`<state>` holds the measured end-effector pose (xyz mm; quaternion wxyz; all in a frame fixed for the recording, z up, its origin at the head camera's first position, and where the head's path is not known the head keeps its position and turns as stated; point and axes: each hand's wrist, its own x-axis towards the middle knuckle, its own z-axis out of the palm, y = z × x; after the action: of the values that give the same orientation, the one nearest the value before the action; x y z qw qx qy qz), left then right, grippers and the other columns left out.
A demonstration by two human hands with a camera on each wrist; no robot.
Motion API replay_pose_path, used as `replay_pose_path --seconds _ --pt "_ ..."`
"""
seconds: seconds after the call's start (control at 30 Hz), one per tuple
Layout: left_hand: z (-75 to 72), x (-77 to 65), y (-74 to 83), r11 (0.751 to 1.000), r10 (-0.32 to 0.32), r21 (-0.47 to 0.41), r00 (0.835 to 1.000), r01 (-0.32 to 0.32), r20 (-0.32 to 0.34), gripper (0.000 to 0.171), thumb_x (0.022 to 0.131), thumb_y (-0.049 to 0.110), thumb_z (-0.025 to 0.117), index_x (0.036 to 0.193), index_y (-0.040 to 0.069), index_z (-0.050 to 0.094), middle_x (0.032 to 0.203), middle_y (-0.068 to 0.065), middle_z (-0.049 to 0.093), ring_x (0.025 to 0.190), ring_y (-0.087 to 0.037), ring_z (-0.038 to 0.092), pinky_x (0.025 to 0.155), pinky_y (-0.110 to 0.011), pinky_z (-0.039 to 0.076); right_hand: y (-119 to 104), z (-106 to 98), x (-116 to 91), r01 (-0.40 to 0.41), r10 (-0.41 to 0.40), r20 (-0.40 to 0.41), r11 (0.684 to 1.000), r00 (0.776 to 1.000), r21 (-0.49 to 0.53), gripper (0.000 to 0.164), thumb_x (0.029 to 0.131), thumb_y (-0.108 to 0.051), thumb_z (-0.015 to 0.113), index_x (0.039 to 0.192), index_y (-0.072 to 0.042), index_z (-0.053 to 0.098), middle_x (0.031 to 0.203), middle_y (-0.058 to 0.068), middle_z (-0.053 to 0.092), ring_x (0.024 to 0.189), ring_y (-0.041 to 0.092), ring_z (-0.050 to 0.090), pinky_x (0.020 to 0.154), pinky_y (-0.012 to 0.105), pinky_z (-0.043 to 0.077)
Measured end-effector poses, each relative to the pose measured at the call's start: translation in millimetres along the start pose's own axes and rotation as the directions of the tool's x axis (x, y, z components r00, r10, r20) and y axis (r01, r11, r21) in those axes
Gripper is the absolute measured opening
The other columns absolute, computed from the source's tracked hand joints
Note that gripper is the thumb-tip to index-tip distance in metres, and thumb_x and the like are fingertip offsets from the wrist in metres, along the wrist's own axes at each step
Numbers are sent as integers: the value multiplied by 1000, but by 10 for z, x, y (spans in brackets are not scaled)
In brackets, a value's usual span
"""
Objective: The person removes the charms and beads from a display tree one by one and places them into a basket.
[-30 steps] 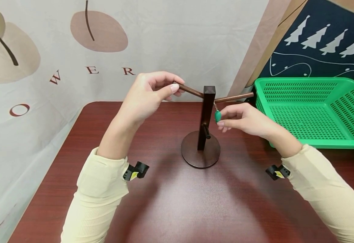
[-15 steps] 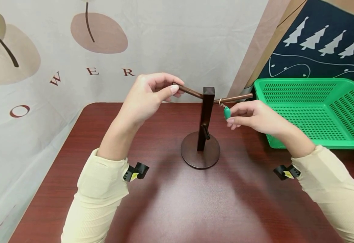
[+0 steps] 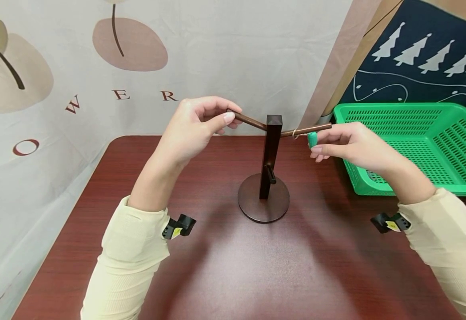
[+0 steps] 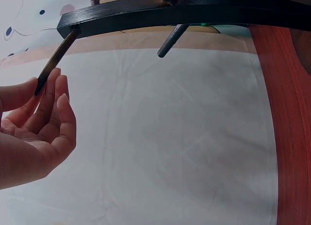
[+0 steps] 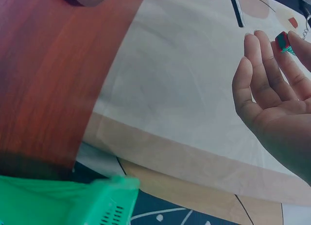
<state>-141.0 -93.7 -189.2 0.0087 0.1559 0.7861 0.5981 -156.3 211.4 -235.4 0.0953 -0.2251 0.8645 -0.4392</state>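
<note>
A dark brown wooden stand (image 3: 271, 155) with several pegs rises from a round base on the table. My left hand (image 3: 194, 129) pinches the tip of its upper left peg (image 3: 252, 122) between thumb and fingers, also visible in the left wrist view. Around the upper right peg (image 3: 318, 127) loops the metal ring (image 3: 295, 134) of a keychain. Its small green charm (image 3: 312, 139) is pinched by my right hand (image 3: 352, 144), just below the peg's outer end. In the right wrist view, the charm (image 5: 283, 42) shows green with some red between thumb and fingers.
A green plastic basket (image 3: 424, 190) stands at the right, close behind my right hand. The reddish-brown table (image 3: 233, 271) reaches back to a printed cloth (image 3: 233, 53). A short lower peg (image 3: 271, 174) juts from the post towards me.
My right hand has moved right and slightly up with the charm, and the ring has slid outward along the right peg. The left hand has stayed on its peg.
</note>
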Motion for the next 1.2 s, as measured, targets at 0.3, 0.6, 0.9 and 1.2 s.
replay_pose_path --seconds 0.3,0.6,0.9,1.2 --pt "-6 0 -2 1000 0 3 1000 0 0 14 89 4 57 98 3 67 83 -7 66 83 -19 61 73 -29 46 -32 -139 -64 29 -31 -39 999 999 -41 14 86 -12 64 96 -1 65 81 9 68 76 18 65 71 19 50" --pt "-6 0 5 1000 -5 7 1000 5 -2 14 89 5 58 98 3 68 83 -6 66 83 -19 61 74 -30 46 -34 -234 -119 44 -46 -52 998 998 -37 11 87 -9 63 96 -3 65 82 6 68 74 16 65 69 19 50" --pt "-1 4 6 1000 -7 6 1000 7 -4 14 89 4 57 99 3 67 83 -7 66 85 -20 61 75 -32 46 9 -351 -170 79 -79 -87 997 993 1 12 87 -2 61 97 1 64 82 10 68 71 17 65 70 17 50" --pt "3 5 6 1000 -11 7 1000 11 -3 14 89 4 57 99 3 67 84 -7 66 85 -19 62 76 -33 46 11 -434 -233 78 -80 -110 997 991 -22 9 87 -3 60 94 3 63 80 14 66 73 18 65 69 18 51"
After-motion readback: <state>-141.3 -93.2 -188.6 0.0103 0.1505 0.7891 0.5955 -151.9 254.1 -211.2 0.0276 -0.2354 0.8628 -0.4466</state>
